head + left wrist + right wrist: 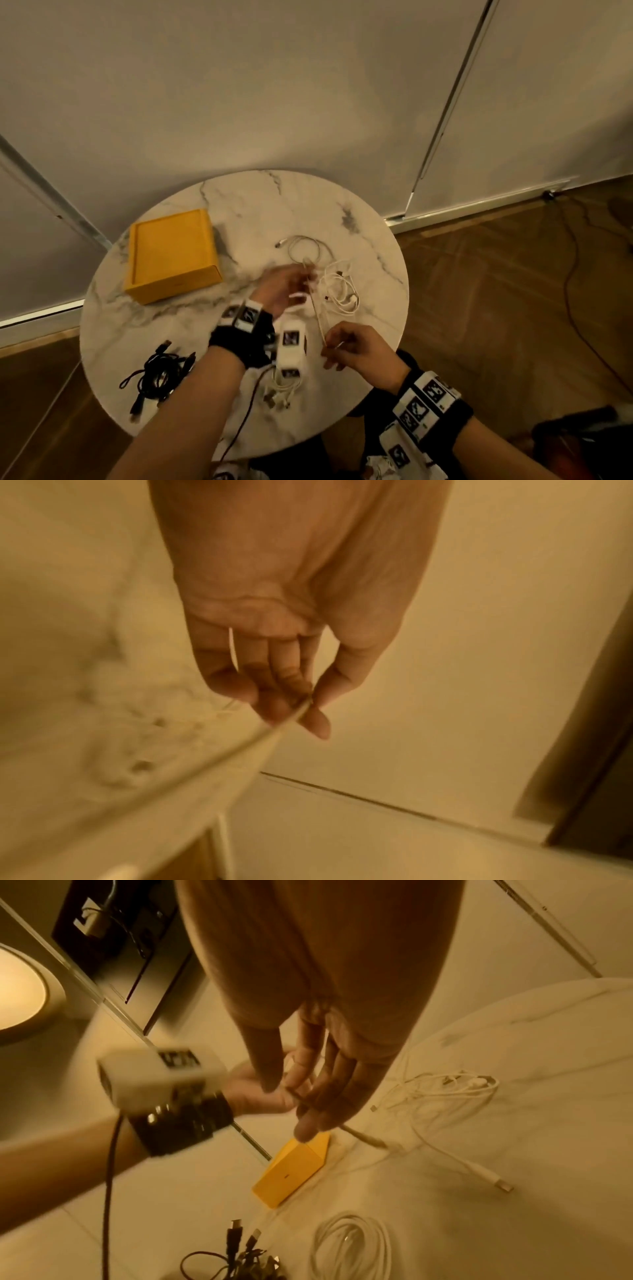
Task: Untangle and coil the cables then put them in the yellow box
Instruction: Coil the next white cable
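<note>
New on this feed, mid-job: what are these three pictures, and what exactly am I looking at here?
There is no machine here, only a person's two bare hands. The wide picture is taken from the person's head, looking down. The other two are taken from the wrists, each looking along that hand's fingers. On the round marble table lie a yellow box, a bundle of black cables and some loose white cables. The left hand and the right hand each pinch one white cable, which is stretched between them.
</note>
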The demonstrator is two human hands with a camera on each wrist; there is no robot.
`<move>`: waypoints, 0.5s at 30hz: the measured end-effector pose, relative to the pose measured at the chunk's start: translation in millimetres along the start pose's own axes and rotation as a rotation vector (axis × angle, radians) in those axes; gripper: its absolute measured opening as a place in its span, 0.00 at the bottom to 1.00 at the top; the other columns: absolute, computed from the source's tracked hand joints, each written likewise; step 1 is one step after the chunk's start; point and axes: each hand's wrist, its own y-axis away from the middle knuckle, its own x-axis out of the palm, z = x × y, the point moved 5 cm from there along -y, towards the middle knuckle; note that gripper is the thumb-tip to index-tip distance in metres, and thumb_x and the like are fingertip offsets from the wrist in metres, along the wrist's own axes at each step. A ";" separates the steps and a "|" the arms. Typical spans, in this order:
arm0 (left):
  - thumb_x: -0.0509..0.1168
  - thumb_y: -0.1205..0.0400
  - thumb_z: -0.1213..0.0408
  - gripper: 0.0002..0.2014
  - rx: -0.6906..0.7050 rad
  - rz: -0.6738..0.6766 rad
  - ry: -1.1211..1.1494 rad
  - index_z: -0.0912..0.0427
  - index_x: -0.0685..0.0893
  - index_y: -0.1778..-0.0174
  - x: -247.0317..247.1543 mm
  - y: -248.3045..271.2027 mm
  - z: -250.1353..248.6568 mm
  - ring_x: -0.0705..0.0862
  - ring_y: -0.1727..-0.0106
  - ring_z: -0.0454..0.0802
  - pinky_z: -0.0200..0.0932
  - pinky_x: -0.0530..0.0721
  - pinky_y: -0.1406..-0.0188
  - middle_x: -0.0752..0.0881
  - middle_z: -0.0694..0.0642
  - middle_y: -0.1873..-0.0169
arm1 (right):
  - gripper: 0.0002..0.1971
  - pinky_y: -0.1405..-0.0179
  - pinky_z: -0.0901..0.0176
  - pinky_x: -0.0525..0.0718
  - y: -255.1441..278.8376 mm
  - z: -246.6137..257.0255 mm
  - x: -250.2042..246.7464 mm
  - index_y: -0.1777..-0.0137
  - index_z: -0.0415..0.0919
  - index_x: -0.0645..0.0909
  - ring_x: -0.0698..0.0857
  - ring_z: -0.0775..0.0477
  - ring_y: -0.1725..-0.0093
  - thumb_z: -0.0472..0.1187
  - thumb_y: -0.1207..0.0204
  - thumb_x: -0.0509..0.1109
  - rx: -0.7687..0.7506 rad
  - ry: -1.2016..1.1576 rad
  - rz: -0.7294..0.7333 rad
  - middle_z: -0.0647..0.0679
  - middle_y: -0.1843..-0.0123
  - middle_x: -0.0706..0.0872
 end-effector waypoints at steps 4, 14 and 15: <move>0.58 0.16 0.63 0.09 0.196 -0.009 0.116 0.57 0.83 0.54 3.8 11.0 -85.2 0.85 0.68 0.46 0.38 0.79 0.67 0.88 0.50 0.71 | 0.08 0.67 0.50 0.83 -14.2 17.0 -18.0 0.61 0.41 0.81 0.87 0.43 0.69 0.29 0.23 0.71 -0.045 0.000 -0.104 0.41 0.62 0.87; 0.69 0.19 0.64 0.06 0.487 -0.034 -0.776 0.61 0.88 0.51 -15.8 78.2 -145.5 0.88 0.63 0.45 0.40 0.80 0.65 0.92 0.54 0.59 | 0.08 0.53 0.50 0.86 -56.8 91.7 -66.0 0.56 0.38 0.88 0.89 0.43 0.54 0.26 0.26 0.72 -0.262 -0.114 -0.421 0.43 0.55 0.92; 0.70 0.19 0.62 0.07 0.453 -0.030 -0.859 0.62 0.88 0.53 -21.9 78.2 -132.9 0.88 0.64 0.45 0.39 0.80 0.66 0.93 0.53 0.60 | 0.10 0.53 0.52 0.86 -58.2 103.8 -73.3 0.59 0.38 0.86 0.89 0.45 0.56 0.23 0.29 0.73 -0.318 -0.113 -0.462 0.46 0.57 0.92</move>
